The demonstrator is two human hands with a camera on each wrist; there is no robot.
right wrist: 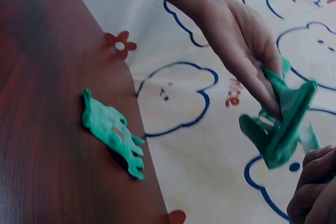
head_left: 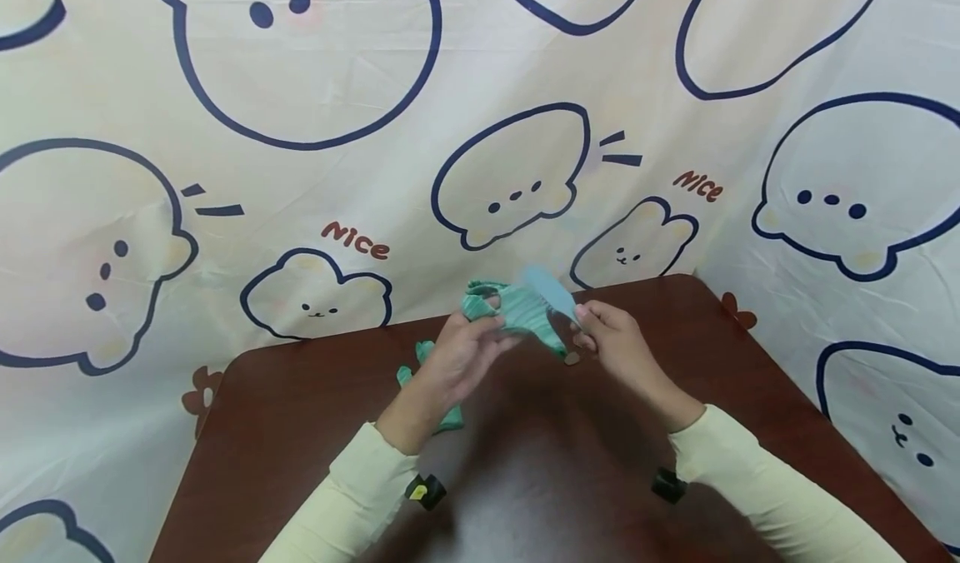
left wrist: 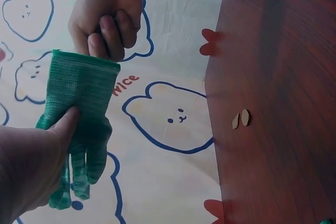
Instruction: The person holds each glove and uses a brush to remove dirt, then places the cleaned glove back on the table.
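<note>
My left hand (head_left: pixel 459 355) pinches a green knitted glove (head_left: pixel 525 306) and holds it up over the table's far edge. In the left wrist view the thumb lies on the glove's palm, with the cuff up and the glove fingers hanging down. Close beside it, my right hand (head_left: pixel 618 342) pinches a flat, rounded, light blue piece (head_left: pixel 551 294), which overlaps the glove in the head view; its exact kind is unclear. A second green glove (right wrist: pixel 107 121) lies on the table by the left forearm, with a small brown patch (right wrist: pixel 119 132) on it.
Two small tan, leaf-shaped pieces (left wrist: pixel 245 117) lie on the dark brown table (head_left: pixel 300 430). A white cloth (head_left: pixel 375 188) printed with cartoon animals hangs behind the table and along its sides.
</note>
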